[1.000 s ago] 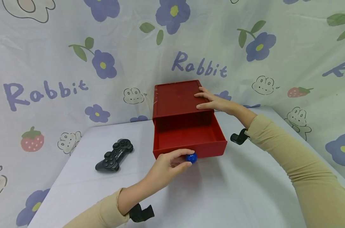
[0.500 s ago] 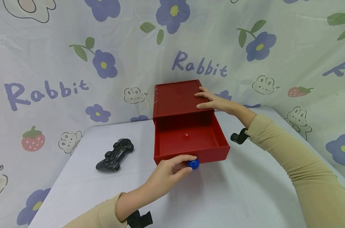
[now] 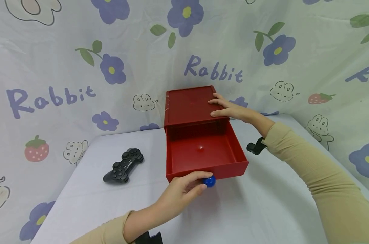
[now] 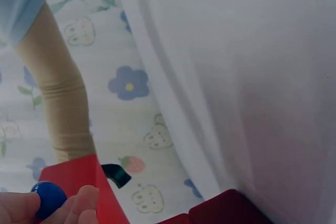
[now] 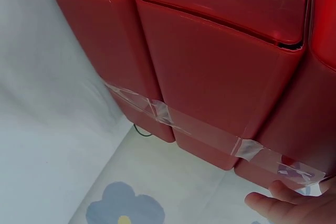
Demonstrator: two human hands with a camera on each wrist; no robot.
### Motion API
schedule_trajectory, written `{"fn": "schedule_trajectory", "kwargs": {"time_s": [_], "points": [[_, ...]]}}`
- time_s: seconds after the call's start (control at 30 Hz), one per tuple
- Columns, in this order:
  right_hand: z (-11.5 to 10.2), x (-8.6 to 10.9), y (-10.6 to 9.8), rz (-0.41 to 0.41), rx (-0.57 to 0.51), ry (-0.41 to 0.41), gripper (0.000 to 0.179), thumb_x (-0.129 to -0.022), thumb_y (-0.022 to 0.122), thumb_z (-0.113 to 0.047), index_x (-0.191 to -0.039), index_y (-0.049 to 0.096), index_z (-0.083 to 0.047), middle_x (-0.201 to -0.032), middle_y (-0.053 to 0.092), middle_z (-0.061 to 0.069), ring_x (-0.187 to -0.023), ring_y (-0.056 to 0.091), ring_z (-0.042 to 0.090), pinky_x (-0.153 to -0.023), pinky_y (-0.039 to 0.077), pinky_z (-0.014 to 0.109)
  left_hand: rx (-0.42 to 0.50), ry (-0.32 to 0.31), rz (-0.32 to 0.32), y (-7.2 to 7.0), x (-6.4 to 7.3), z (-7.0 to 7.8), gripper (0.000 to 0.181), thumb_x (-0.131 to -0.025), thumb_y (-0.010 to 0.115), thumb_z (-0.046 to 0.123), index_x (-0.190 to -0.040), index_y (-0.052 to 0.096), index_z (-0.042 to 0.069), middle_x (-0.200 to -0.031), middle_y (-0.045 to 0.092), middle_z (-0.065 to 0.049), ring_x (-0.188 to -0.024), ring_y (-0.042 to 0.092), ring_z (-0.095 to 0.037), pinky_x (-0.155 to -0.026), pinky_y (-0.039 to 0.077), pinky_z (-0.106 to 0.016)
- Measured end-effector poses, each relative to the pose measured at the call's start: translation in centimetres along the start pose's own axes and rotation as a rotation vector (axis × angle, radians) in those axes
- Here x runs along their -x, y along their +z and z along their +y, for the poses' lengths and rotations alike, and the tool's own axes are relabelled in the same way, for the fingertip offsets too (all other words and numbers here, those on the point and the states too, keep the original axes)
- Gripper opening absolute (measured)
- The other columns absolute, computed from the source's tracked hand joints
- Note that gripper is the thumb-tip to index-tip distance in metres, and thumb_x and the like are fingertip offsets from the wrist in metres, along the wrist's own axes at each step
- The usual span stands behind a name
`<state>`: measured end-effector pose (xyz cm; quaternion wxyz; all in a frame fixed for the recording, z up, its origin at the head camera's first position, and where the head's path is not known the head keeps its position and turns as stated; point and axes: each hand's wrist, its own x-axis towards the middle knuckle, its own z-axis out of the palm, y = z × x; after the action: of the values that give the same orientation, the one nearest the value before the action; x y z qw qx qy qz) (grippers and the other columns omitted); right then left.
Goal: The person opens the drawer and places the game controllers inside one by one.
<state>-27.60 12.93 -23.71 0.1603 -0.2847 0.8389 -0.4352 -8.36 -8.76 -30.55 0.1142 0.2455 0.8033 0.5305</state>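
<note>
A red drawer (image 3: pixel 199 166) juts out of the front of a red cabinet (image 3: pixel 189 105) on the table. On the drawer's front is a round blue knob (image 3: pixel 209 181), which my left hand (image 3: pixel 176 193) pinches between thumb and fingers. The inside of the drawer looks bare apart from a small shiny spot on its floor. My right hand (image 3: pixel 228 107) rests on the cabinet's top at its right edge, fingers spread. In the left wrist view the knob (image 4: pixel 50 199) shows between my fingertips. Clear tape (image 5: pixel 205 137) runs across the cabinet's red sections in the right wrist view.
A black game controller (image 3: pixel 123 166) lies on the white-covered table (image 3: pixel 135 203), left of the cabinet. Behind stands a curtain (image 3: pixel 160 61) printed with flowers, rabbits and strawberries. Black straps (image 3: pixel 256 146) hang at both wrists.
The drawer has slid further out toward me, with my left hand moving along on the knob. More of the drawer's floor shows. My right hand stays on the cabinet top.
</note>
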Motion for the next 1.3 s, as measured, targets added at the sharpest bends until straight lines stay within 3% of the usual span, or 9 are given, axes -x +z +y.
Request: {"fn": "schedule_trajectory", "kwargs": {"time_s": [0.27, 0.5, 0.7, 0.8, 0.93, 1.0, 1.17, 1.23, 1.3], "points": [[-0.1, 0.0, 0.1, 0.003, 0.003, 0.004, 0.059, -0.082, 0.047, -0.026, -0.132, 0.02, -0.013, -0.138, -0.012, -0.003, -0.125, -0.007, 0.019, -0.095, 0.015, 0.05, -0.031, 0.006, 0.003, -0.2, 0.2, 0.2, 0.033, -0.081, 0.051, 0.027, -0.113, 0.048, 0.03, -0.105, 0.053, 0.007, -0.091, 0.052, -0.008, -0.073, 0.044, -0.02], [1.7, -1.0, -0.2, 0.005, -0.001, 0.001, 0.06, -0.08, 0.05, -0.031, -0.131, 0.02, -0.018, -0.137, -0.012, -0.008, -0.124, -0.007, 0.018, -0.094, 0.017, 0.051, -0.166, 0.029, 0.041, -1.5, 1.5, 1.9, 0.032, -0.08, 0.05, 0.036, -0.112, 0.05, 0.031, -0.092, 0.06, 0.008, -0.076, 0.054, -0.006, -0.063, 0.046, -0.022], [3.1, -1.5, -0.4, 0.02, -0.005, 0.015, 0.062, -0.077, 0.052, -0.041, -0.13, 0.023, -0.027, -0.135, -0.009, -0.017, -0.124, 0.0, 0.016, -0.092, 0.023, 0.049, -0.274, 0.313, 0.256, -4.2, 3.3, 4.1, 0.033, -0.079, 0.056, 0.014, -0.112, 0.051, 0.017, -0.085, 0.063, 0.002, -0.062, 0.056, -0.004, -0.05, 0.044, -0.021], [3.2, -1.5, -0.5, 0.022, -0.004, 0.019, 0.063, -0.075, 0.053, -0.044, -0.129, 0.023, -0.03, -0.134, -0.008, -0.02, -0.124, 0.002, 0.015, -0.092, 0.024, 0.048, -0.319, 0.411, 0.338, -6.6, 3.7, 2.7, 0.039, -0.078, 0.057, 0.009, -0.116, 0.049, 0.015, -0.092, 0.062, 0.0, -0.069, 0.058, -0.008, -0.053, 0.045, -0.022], [3.3, -1.5, -0.5, 0.026, -0.001, 0.024, 0.063, -0.075, 0.053, -0.046, -0.128, 0.024, -0.031, -0.134, -0.008, -0.023, -0.124, 0.002, 0.014, -0.093, 0.024, 0.047, -0.361, 0.45, 0.441, -10.0, 4.0, 0.5, 0.043, -0.076, 0.059, 0.007, -0.117, 0.049, 0.012, -0.1, 0.06, -0.003, -0.08, 0.058, -0.014, -0.061, 0.044, -0.02], [3.3, -1.5, -0.5, 0.025, -0.001, 0.026, 0.063, -0.075, 0.053, -0.045, -0.129, 0.024, -0.031, -0.133, -0.007, -0.023, -0.124, 0.002, 0.014, -0.093, 0.024, 0.047, -0.383, 0.443, 0.516, -11.0, 4.3, 1.1, 0.044, -0.074, 0.061, 0.005, -0.116, 0.049, 0.011, -0.102, 0.059, -0.003, -0.084, 0.057, -0.014, -0.067, 0.043, -0.019], [3.1, -1.5, -0.5, 0.015, 0.002, 0.022, 0.063, -0.076, 0.052, -0.044, -0.129, 0.023, -0.031, -0.134, -0.008, -0.022, -0.124, 0.002, 0.014, -0.093, 0.023, 0.046, -0.456, 0.364, 0.682, -11.4, 5.0, 5.4, 0.044, -0.073, 0.059, -0.002, -0.115, 0.049, 0.008, -0.105, 0.056, 0.01, -0.093, 0.05, -0.001, -0.078, 0.035, -0.012], [2.4, -1.2, -0.3, 0.01, -0.001, 0.024, 0.062, -0.077, 0.051, -0.041, -0.13, 0.022, -0.028, -0.135, -0.009, -0.019, -0.124, 0.001, 0.014, -0.093, 0.023, 0.046, -0.49, 0.3, 0.725, -11.9, 5.1, 5.5, 0.045, -0.074, 0.059, 0.001, -0.116, 0.049, 0.012, -0.107, 0.055, 0.011, -0.096, 0.046, 0.004, -0.079, 0.032, -0.01], [1.6, -0.8, -0.2, 0.006, -0.006, 0.026, 0.061, -0.079, 0.05, -0.038, -0.131, 0.021, -0.025, -0.136, -0.01, -0.016, -0.124, 0.0, 0.015, -0.094, 0.023, 0.047, -0.541, 0.216, 0.751, -12.8, 5.0, 4.4, 0.048, -0.075, 0.06, 0.008, -0.119, 0.046, 0.02, -0.111, 0.053, 0.009, -0.1, 0.043, 0.003, -0.08, 0.03, -0.011]]}}
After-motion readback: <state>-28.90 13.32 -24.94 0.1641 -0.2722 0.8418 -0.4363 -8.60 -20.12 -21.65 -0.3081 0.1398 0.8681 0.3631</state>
